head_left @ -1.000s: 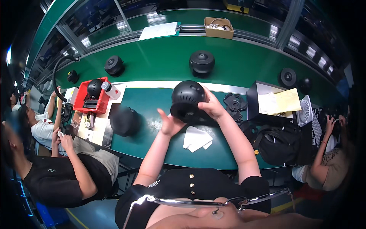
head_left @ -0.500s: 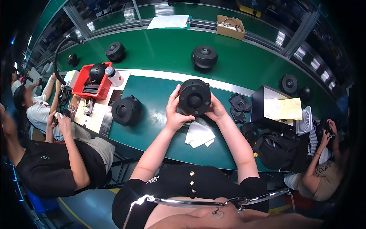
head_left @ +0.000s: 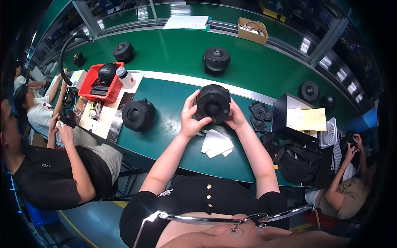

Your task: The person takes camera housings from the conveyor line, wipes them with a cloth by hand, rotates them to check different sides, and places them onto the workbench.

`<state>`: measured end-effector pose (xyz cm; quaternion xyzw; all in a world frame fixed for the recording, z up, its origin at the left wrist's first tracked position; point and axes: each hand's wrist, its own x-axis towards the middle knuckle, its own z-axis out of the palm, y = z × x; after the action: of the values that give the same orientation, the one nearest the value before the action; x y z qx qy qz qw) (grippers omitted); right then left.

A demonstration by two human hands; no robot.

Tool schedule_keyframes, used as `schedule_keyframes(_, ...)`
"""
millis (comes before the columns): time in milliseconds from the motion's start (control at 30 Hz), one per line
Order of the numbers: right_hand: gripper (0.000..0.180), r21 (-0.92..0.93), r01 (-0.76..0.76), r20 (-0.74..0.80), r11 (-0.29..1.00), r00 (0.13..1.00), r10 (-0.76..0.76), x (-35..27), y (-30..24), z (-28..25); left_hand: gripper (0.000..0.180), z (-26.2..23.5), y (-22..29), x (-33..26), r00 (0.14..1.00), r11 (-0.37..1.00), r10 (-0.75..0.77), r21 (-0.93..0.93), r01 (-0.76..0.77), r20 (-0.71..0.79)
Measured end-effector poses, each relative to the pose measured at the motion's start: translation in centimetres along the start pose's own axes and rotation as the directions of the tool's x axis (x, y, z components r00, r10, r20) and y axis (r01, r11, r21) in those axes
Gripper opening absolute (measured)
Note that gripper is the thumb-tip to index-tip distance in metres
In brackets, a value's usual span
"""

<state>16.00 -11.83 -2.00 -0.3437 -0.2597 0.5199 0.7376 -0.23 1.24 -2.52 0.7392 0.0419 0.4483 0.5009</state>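
A black round device [head_left: 213, 105] with a dished recess and small discs on its face is held between my hands above the green work table [head_left: 173, 153]. My left hand [head_left: 193, 118] grips its left side, with the thumb across the lower edge. Against the right side my right hand [head_left: 235, 115] is curled, its fingers partly hidden behind the body. A folded white cloth [head_left: 217, 143] lies on the table just below the device. Left of my hands, a similar black device [head_left: 138, 115] rests on the table.
Beyond a pale strip runs a green belt [head_left: 173, 58] carrying more black devices [head_left: 216, 60]. To the left stand a red bin [head_left: 111, 96] and a bottle [head_left: 125, 77]; to the right, black molded parts [head_left: 260, 115], an open box [head_left: 285, 111] and a black bag [head_left: 300, 159]. Co-workers sit on both sides.
Devices on the far belt have shifted left. The held device has moved very slightly and stays in both hands. At the left, the nearest co-worker's head has come further into view.
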Motion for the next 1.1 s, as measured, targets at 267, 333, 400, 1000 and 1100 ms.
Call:
schedule_keyframes(267, 0.052, -0.946, -0.304, -0.304, 0.113, 0.952, 0.016, -5.1, -4.2, 1.1, 0.072, 0.6, 1.9, 0.2, 0.997, 0.974, -0.014, 0.225, 0.031, -0.077)
schedule_keyframes(333, 0.047, -0.967, -0.176, -0.166, 0.184, 0.984, 0.069, -8.0, -3.8, 4.1, 0.065, 0.6, 1.1, -0.1, 0.993, 0.928, 0.067, 0.373, -0.026, -0.098)
schedule_keyframes(400, 0.047, -0.982, 0.185, 0.186, -0.022, 0.982, -0.024, -10.7, -0.5, 4.8, 0.061, 0.7, 1.7, 0.1, 0.995, 0.931, 0.046, 0.365, -0.009, -0.094)
schedule_keyframes(1000, 0.038, -0.839, 0.490, 0.537, -0.238, 0.672, -0.510, -2.8, 0.9, 6.5, 0.056, 1.8, 0.8, -1.0, 0.999, 0.989, -0.039, 0.143, 0.041, -0.020)
schedule_keyframes(1100, 0.033, -0.778, 0.570, 0.625, -0.264, 0.665, -0.409, -4.0, 0.0, 6.0, 0.057, 1.1, 1.4, -0.3, 0.999, 0.991, -0.029, 0.132, 0.035, -0.045)
